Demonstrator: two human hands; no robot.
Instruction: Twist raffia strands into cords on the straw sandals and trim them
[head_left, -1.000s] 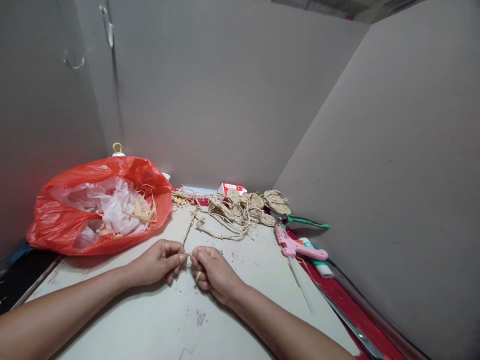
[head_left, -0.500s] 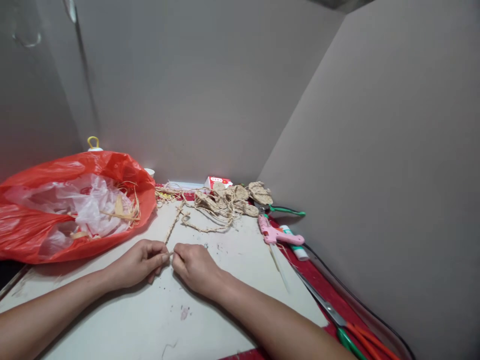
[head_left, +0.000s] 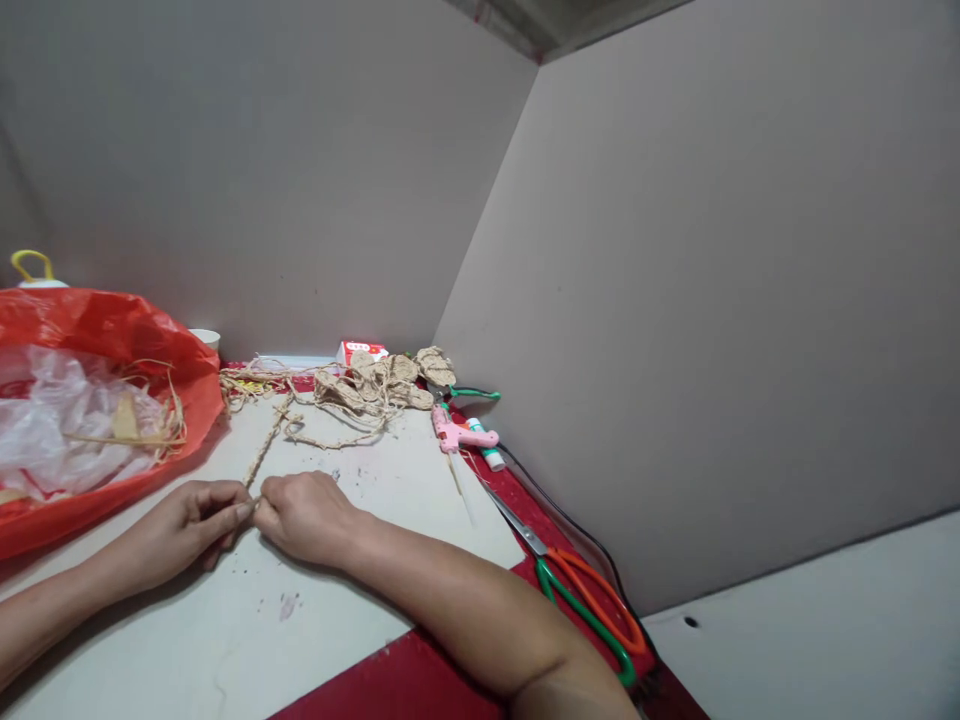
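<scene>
A thin twisted cord of straw-coloured fibre (head_left: pixel 264 452) runs from the tangled pile at the back down to my fingers. Thumb and fingers of my left hand (head_left: pixel 201 520) pinch its near end. Close beside it, my right hand (head_left: pixel 304 515) is closed, knuckles up, on the same cord; a short bit shows between the two hands. The fingertips of my right hand are hidden. Both hands rest low over the white board (head_left: pixel 360 610). Beyond them lie several coiled, braided fibre pieces (head_left: pixel 375 375) with loose cord.
At left sits a red plastic bag (head_left: pixel 202 400) holding clear plastic and fibre scraps. To the right are a pink glue gun (head_left: pixel 457 432), a white-and-green tube (head_left: pixel 487 447), green-handled pliers (head_left: pixel 472 393) and large scissors (head_left: pixel 570 580). A red-and-white box (head_left: pixel 360 352) stands against the grey partition (head_left: pixel 225 200).
The view has swung to the right, so everything sits further left in the picture. Both hands keep nearly the same pose on the cord.
</scene>
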